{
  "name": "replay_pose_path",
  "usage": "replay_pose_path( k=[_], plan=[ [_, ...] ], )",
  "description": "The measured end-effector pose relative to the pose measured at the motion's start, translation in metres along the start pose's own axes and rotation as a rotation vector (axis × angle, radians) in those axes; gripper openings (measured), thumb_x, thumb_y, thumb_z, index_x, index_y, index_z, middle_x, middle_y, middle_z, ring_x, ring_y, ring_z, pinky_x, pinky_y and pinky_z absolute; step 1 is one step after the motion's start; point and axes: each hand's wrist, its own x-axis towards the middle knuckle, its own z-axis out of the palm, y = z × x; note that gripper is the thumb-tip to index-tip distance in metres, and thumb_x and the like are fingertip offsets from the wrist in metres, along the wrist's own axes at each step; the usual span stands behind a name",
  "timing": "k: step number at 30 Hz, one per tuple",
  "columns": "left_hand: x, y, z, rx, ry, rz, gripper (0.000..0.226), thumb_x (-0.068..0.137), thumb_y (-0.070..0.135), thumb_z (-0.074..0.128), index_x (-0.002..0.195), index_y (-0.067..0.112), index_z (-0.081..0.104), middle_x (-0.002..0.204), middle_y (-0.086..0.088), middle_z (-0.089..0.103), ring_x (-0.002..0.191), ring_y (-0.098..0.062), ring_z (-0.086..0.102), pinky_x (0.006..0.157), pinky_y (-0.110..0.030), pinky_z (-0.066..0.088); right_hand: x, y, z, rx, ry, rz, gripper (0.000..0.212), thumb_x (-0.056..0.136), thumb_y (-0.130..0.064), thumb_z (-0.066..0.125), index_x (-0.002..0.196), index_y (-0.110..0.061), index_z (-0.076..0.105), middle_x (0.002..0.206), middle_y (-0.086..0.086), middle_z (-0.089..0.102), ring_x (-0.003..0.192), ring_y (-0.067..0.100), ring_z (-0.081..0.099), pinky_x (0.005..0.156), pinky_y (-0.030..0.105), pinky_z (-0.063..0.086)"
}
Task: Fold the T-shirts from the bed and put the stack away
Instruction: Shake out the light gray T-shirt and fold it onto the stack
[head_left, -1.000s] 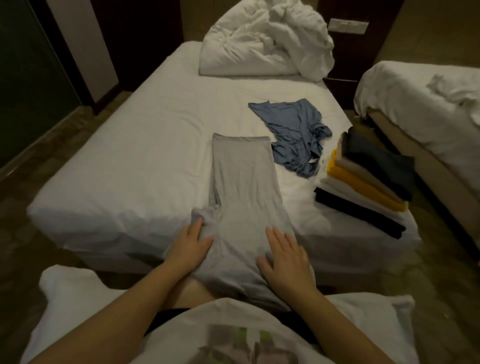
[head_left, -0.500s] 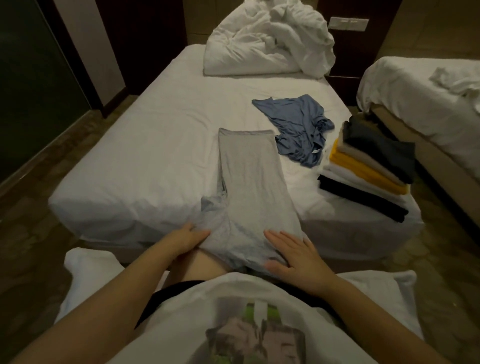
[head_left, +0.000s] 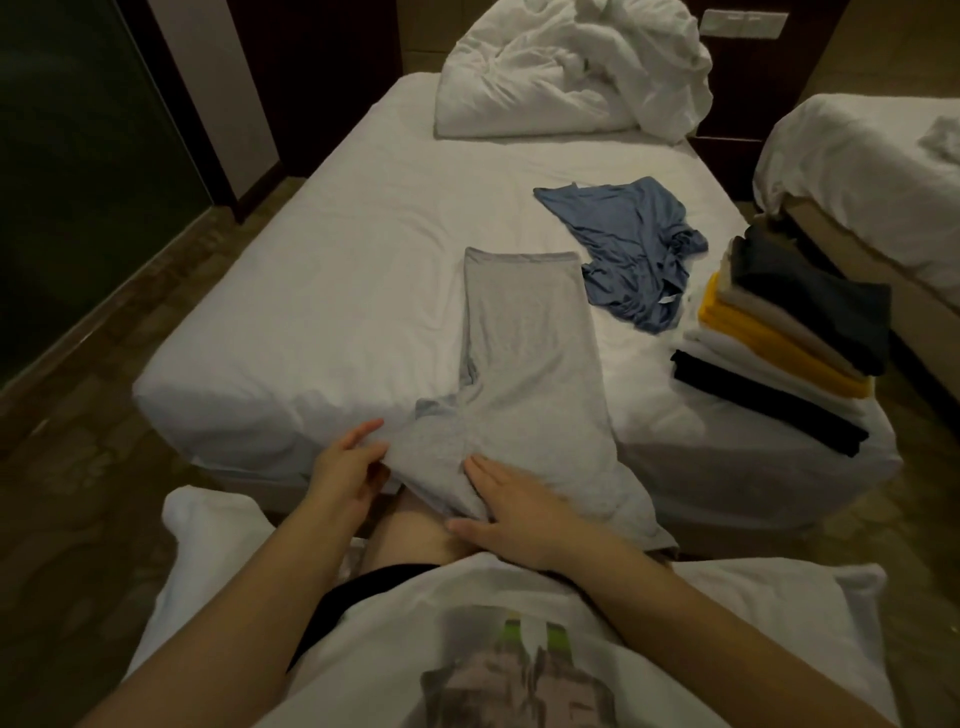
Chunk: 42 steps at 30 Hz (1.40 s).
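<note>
A grey T-shirt (head_left: 530, 353), folded into a long narrow strip, lies lengthwise on the white bed (head_left: 332, 270), its near end hanging over the foot edge. My left hand (head_left: 345, 470) pinches the loose sleeve flap at the near left corner. My right hand (head_left: 511, 506) lies flat, fingers straight, on the hanging near end. A crumpled blue T-shirt (head_left: 628, 244) lies unfolded further back on the right. A stack of folded shirts (head_left: 789, 332), dark, beige, yellow, white and black, sits at the bed's near right corner.
A bunched white duvet (head_left: 571, 67) fills the head of the bed. A second bed (head_left: 872, 171) stands to the right across a narrow gap. Dark floor (head_left: 93, 457) runs along the left side and the foot.
The grey shirt's near end has slid further over the foot edge towards me. My left hand went from resting on the sleeve to pinching it; my right hand moved nearer with the cloth.
</note>
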Motion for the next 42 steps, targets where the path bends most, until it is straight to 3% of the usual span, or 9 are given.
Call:
replay_pose_path(
  k=[7, 10, 15, 18, 22, 27, 31, 36, 42],
  plan=[
    [0.005, -0.012, 0.0, -0.02, 0.105, -0.101, 0.035, 0.089, -0.011, 0.038, 0.111, 0.007, 0.057, 0.109, -0.016, 0.05, 0.071, -0.021, 0.052, 0.048, -0.028, 0.051, 0.007, 0.004, 0.013, -0.098, -0.028, -0.01, 0.086, 0.089, -0.066, 0.034, 0.151, -0.021, -0.004, 0.159, -0.004, -0.007, 0.146, 0.013, 0.0, 0.119, 0.034, 0.007],
    [0.002, -0.009, 0.003, 0.185, 0.074, 0.036, 0.06, 0.088, -0.01, 0.04, 0.143, 0.014, 0.035, 0.116, -0.009, 0.05, 0.083, -0.024, 0.055, 0.064, -0.032, 0.048, 0.006, 0.005, 0.015, -0.101, -0.022, -0.047, 0.081, 0.088, -0.066, 0.036, 0.151, -0.029, 0.0, 0.159, -0.005, -0.003, 0.146, 0.015, 0.003, 0.118, 0.037, 0.011],
    [-0.016, 0.009, 0.042, 0.573, -0.415, 0.51, 0.083, 0.081, -0.004, 0.06, 0.144, 0.031, 0.017, 0.136, 0.014, 0.033, 0.123, -0.008, 0.039, 0.096, -0.016, 0.04, 0.005, 0.006, 0.013, -0.103, 0.008, -0.086, 0.077, 0.089, -0.063, 0.039, 0.151, -0.028, 0.009, 0.159, -0.006, 0.006, 0.145, 0.017, 0.009, 0.118, 0.032, 0.01],
    [-0.022, -0.018, 0.048, 0.765, -0.768, 0.389, 0.082, 0.074, 0.0, 0.059, 0.129, 0.049, 0.022, 0.133, 0.007, 0.046, 0.123, -0.007, 0.046, 0.095, -0.017, 0.043, 0.004, 0.005, 0.013, -0.081, 0.032, -0.045, 0.086, 0.08, -0.073, 0.037, 0.149, -0.026, 0.02, 0.157, 0.002, 0.019, 0.141, 0.026, 0.021, 0.116, 0.041, 0.02],
    [-0.025, -0.029, 0.038, 0.822, -0.538, 0.58, 0.06, 0.082, 0.004, 0.059, 0.124, 0.042, 0.038, 0.13, 0.0, 0.047, 0.124, -0.013, 0.046, 0.104, -0.028, 0.04, 0.001, 0.004, 0.008, 0.023, 0.025, -0.036, 0.087, 0.075, -0.072, 0.041, 0.146, -0.023, 0.029, 0.151, 0.002, 0.032, 0.133, 0.021, 0.033, 0.113, 0.041, 0.026],
    [-0.021, -0.02, 0.024, 0.968, -0.375, 0.513, 0.078, 0.068, 0.048, 0.071, 0.136, 0.025, 0.041, 0.132, -0.002, 0.044, 0.119, -0.016, 0.048, 0.105, -0.037, 0.04, 0.005, 0.013, -0.011, 0.903, 0.228, 0.224, 0.016, 0.089, -0.017, 0.06, 0.096, -0.007, 0.071, 0.095, 0.001, 0.068, 0.084, 0.01, 0.064, 0.081, 0.017, 0.05],
    [-0.027, -0.03, 0.022, 1.076, -0.375, 0.53, 0.078, 0.074, 0.035, 0.073, 0.141, 0.022, 0.036, 0.135, -0.005, 0.047, 0.122, -0.019, 0.047, 0.1, -0.027, 0.038, 0.028, 0.041, -0.023, 0.769, 0.426, 0.529, 0.014, 0.083, -0.026, 0.054, 0.09, -0.016, 0.056, 0.094, 0.015, 0.065, 0.087, 0.033, 0.064, 0.08, 0.048, 0.055],
    [-0.031, -0.033, 0.022, 1.197, -0.3, 0.644, 0.059, 0.081, 0.009, 0.061, 0.137, 0.016, 0.043, 0.135, -0.006, 0.043, 0.119, -0.021, 0.046, 0.09, -0.015, 0.031, 0.049, 0.043, -0.038, 0.543, 0.309, 0.673, 0.058, 0.083, -0.035, 0.052, 0.134, -0.016, 0.03, 0.131, 0.018, 0.046, 0.11, 0.037, 0.054, 0.093, 0.045, 0.048],
    [-0.039, -0.032, 0.021, 1.358, -0.369, 0.673, 0.049, 0.072, 0.027, 0.042, 0.115, 0.019, 0.065, 0.123, 0.002, 0.057, 0.107, -0.02, 0.057, 0.087, -0.027, 0.044, 0.064, 0.058, -0.053, 0.305, 0.159, 0.655, 0.051, 0.093, -0.041, 0.044, 0.133, -0.009, 0.047, 0.137, 0.015, 0.049, 0.119, 0.032, 0.05, 0.097, 0.034, 0.039]
  ],
)
